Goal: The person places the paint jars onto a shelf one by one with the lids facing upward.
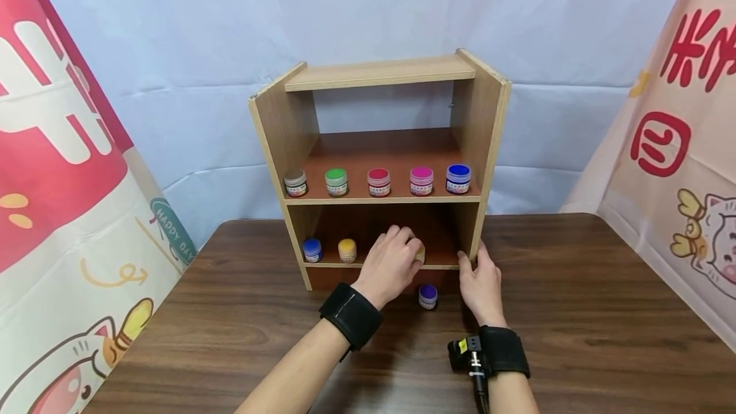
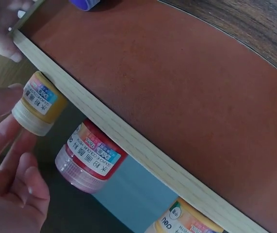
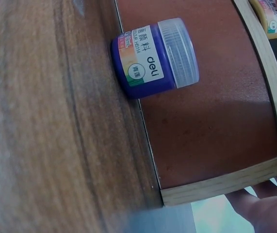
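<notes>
Landmark: a small wooden shelf unit [image 1: 379, 165] standing on a dark wood worktop [image 1: 575, 312], open to the front, with a top board, a middle shelf and a lower shelf.
Far left of the unit: a red and white printed banner [image 1: 63, 197] rising beside the worktop.
Middle shelf, left to right: a grey pot [image 1: 296, 183], a green pot [image 1: 336, 182], a red pot [image 1: 379, 182], a pink pot [image 1: 421, 181] and a blue pot [image 1: 458, 178], set in a row near the front edge, each apart from the next.
Lower shelf, left part: a small blue pot [image 1: 312, 250] with a yellow pot [image 1: 347, 250] just beside it.
Left hand [image 1: 391, 264]: reaching into the lower shelf, right of centre; its grip is pinching a yellow-orange pot [image 2: 37, 104] by the pale lid, fingers curled round it, right at the shelf's front edge.
In front of the unit: a purple pot [image 3: 154, 58] upright on the worktop, against the unit's base, between the two hands.
Right hand [image 1: 482, 283]: at the unit's lower right corner; fingers lie fairly straight, resting against the right side panel, holding no pot.
Far right of the unit: a pale banner with red characters and a cartoon cat [image 1: 678, 165].
</notes>
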